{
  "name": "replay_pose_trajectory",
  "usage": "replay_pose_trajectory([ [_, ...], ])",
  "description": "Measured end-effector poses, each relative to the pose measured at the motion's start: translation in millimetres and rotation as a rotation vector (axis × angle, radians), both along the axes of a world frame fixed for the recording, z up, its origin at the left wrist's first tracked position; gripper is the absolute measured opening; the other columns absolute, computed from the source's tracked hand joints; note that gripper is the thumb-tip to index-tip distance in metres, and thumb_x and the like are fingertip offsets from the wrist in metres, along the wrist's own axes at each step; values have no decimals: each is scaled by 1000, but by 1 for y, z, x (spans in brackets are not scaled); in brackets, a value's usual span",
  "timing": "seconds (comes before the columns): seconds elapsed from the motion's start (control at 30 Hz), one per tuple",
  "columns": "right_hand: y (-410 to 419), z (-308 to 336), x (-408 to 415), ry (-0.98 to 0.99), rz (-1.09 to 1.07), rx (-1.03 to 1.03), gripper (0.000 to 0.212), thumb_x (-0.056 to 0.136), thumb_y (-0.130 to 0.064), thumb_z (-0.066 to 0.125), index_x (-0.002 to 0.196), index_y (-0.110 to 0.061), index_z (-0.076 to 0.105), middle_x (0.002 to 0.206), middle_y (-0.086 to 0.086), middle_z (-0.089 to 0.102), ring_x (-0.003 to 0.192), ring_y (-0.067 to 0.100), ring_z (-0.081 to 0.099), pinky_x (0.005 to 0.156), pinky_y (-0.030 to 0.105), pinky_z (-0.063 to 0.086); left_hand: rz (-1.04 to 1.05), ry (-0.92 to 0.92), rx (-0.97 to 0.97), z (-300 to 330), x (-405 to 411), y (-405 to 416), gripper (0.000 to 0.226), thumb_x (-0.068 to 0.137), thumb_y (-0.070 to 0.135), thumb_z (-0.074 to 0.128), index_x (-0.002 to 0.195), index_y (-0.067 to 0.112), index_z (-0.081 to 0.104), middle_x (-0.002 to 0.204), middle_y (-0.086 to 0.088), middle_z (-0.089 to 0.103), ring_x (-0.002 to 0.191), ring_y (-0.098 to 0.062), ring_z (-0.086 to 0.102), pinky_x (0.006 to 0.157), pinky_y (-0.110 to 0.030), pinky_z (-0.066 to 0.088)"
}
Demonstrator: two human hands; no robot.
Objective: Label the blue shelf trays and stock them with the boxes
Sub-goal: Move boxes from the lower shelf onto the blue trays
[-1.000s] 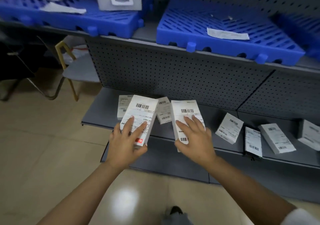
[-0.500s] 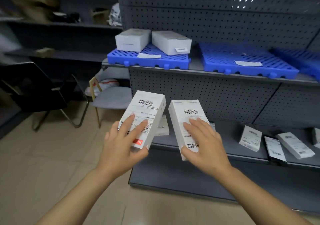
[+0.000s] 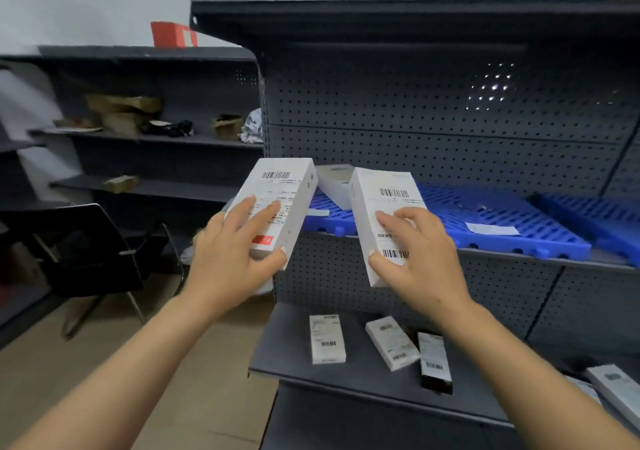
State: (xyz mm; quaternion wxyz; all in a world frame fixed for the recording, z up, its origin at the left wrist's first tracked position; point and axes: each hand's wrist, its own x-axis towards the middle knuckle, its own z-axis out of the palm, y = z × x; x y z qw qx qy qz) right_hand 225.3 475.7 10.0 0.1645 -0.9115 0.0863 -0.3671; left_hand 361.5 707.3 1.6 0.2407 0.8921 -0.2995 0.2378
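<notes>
My left hand (image 3: 232, 255) grips a white barcoded box (image 3: 280, 200) with a red sticker. In my right hand (image 3: 415, 262) is a second white barcoded box (image 3: 381, 207). Both boxes are raised in front of the middle shelf. Behind them a blue slatted tray (image 3: 329, 207) carries a white box (image 3: 334, 183) and a paper label (image 3: 317, 212). To its right, another blue tray (image 3: 502, 217) bears a white label (image 3: 491, 228). A third blue tray (image 3: 595, 221) lies at the far right.
On the grey lower shelf (image 3: 346, 373) lie several small boxes: white ones (image 3: 326, 339) (image 3: 392, 344), a dark one (image 3: 434, 363) and another at the right edge (image 3: 620, 394). A black chair (image 3: 90, 259) stands on the left. Side shelves (image 3: 138, 138) hold clutter.
Both hands have lifted their boxes from the lower shelf up to the height of the blue trays. The view has tilted upward and the lower shelf has dropped below my arms.
</notes>
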Motion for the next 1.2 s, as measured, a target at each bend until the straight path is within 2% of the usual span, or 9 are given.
replay_pose_trajectory([
  [0.1,-18,16,37,39,2,10,64,70,-53,47,128,-27,53,126,-5,45,120,13,34,95,40,31,51,-2,91,11,33,-29,74,70,67,27,141,48,29,153,6,27,130,-27,31,103,-48,32],
  [0.2,-36,28,71,64,34,10,56,74,-49,51,126,-27,52,124,-10,44,119,10,33,93,38,30,95,-11,104,23,62,-50,75,69,67,25,141,47,31,152,5,29,127,-27,34,102,-47,33],
  [0.33,-58,44,113,99,48,0,41,78,-43,57,115,-26,52,116,-10,47,114,12,38,89,39,34,147,-24,115,43,91,-68,73,69,66,31,140,47,34,151,5,32,126,-29,37,100,-44,34],
  [0.43,-70,51,142,144,55,-18,42,77,-48,55,113,-27,53,115,-9,50,114,14,41,87,39,37,161,8,112,56,110,-76,67,73,61,39,139,48,35,150,5,33,127,-28,37,100,-43,34],
  [0.67,-84,62,193,195,34,-34,45,74,-50,53,113,-27,58,115,-5,56,108,19,49,88,43,44,184,64,146,64,153,-85,62,78,62,43,138,51,33,150,7,33,127,-27,39,99,-44,37],
  [0.83,-78,59,215,237,-1,-123,43,83,-48,46,119,-27,54,126,-3,51,116,20,44,91,42,41,160,85,183,66,175,-94,63,77,62,37,138,52,31,150,6,33,126,-29,40,98,-42,38],
  [0.97,-79,53,221,254,-35,-254,47,90,-56,31,120,-28,53,126,-5,53,115,19,47,88,38,41,132,97,257,64,185,-100,70,70,66,28,138,51,33,150,8,34,125,-30,40,98,-39,37],
  [1.1,-79,52,224,257,-62,-294,72,77,-66,5,116,-32,55,122,-7,57,110,17,52,85,36,43,132,52,288,62,191,-102,74,68,69,24,139,50,33,149,9,35,126,-31,40,100,-40,35],
  [1.2,-79,53,224,264,-65,-302,74,76,-68,2,111,-32,57,115,-9,60,104,16,54,82,36,43,104,63,316,63,193,-102,70,73,67,29,140,48,30,150,8,33,132,-32,35,103,-43,33],
])
